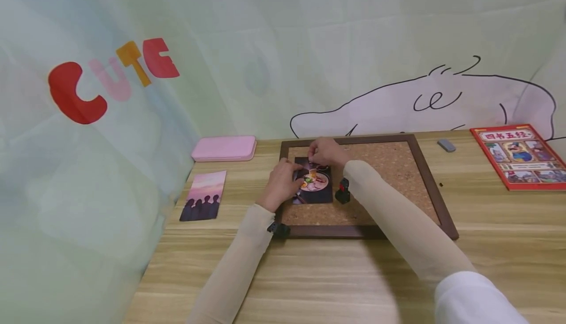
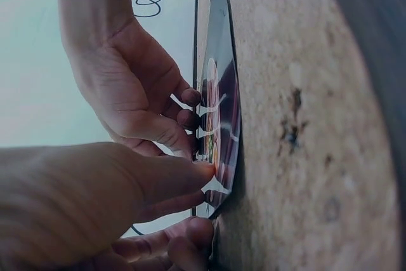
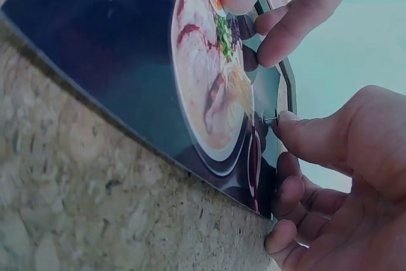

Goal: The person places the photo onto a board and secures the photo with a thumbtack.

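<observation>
A dark photo card [image 1: 315, 195] with a bowl of noodles, meat and egg lies on the left part of a framed corkboard [image 1: 376, 181]. My left hand [image 1: 279, 182] rests its fingers and thumb on the card's left side. At the card's top edge, my right hand [image 1: 328, 152] pinches a small thumbtack [image 3: 271, 119]. Its thin metal shaft points at the card in the right wrist view, where the thumb of the right hand [image 3: 336, 163] touches its head. The card's near edge stands slightly off the cork [image 2: 279, 93] in the left wrist view.
Left of the board lies a second photo [image 1: 202, 196] with silhouettes against a pink sky, and behind it a pink case [image 1: 224, 148]. To the right are a grey eraser-like block [image 1: 446, 145], a tiny dark speck [image 1: 440, 184] and a red-bordered book [image 1: 518, 154].
</observation>
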Demonstrator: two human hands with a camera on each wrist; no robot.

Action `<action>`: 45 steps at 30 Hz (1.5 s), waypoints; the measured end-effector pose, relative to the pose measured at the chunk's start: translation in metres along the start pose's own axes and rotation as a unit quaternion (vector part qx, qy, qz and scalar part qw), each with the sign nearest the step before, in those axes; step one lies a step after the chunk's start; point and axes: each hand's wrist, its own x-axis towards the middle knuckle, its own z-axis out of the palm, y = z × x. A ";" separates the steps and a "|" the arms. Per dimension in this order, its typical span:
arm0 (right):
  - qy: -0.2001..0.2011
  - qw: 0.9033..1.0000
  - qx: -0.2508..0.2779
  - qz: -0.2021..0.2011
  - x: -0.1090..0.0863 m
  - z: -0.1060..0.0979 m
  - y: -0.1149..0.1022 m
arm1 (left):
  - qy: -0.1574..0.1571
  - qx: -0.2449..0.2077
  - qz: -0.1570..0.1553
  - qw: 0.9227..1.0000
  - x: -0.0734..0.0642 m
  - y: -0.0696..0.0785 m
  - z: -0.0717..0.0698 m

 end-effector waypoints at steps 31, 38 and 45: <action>0.043 0.999 0.002 -0.009 -0.009 0.008 0.005 | -0.004 -0.003 -0.008 1.000 -0.001 0.000 0.000; 0.078 0.996 0.015 -0.029 -0.016 0.013 0.009 | -0.004 0.004 -0.005 1.000 -0.001 -0.001 0.000; 0.111 0.990 0.062 -0.060 -0.028 0.011 0.022 | 0.013 0.001 0.010 1.000 0.000 -0.003 -0.001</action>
